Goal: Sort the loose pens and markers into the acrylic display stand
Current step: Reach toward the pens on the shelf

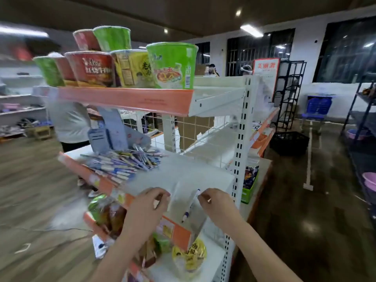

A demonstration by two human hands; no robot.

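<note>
A single pen (191, 204), white-barrelled with a blue cap end and a dark tip, hangs over the front edge of the middle shelf (183, 171). Its long axis runs steeply, cap end up and away, tip down and toward the viewer. The right hand (213, 202) pinches the cap end between thumb and fingertip, a narrow grip closed on the pen. The left hand (150, 202) sits just beside it on the left, fingers curled around something pale and blurred; what it holds cannot be told, though it may be a clear wrapper. The pen lies between the two hands, nearer the right.

The pile of loose pens (124, 161) lies toward the back left corner of the same shelf, well apart from both hands, with its long axes mostly running along the shelf's left edge. Behind the pile stands a tall, pale blue display stand (109, 131), up and to the left of the held pen; the right hand would have to carry the pen across the shelf toward it.

Instant noodle cups (171, 64) line the top shelf, and snack bags (189, 257) fill the shelf below.
</note>
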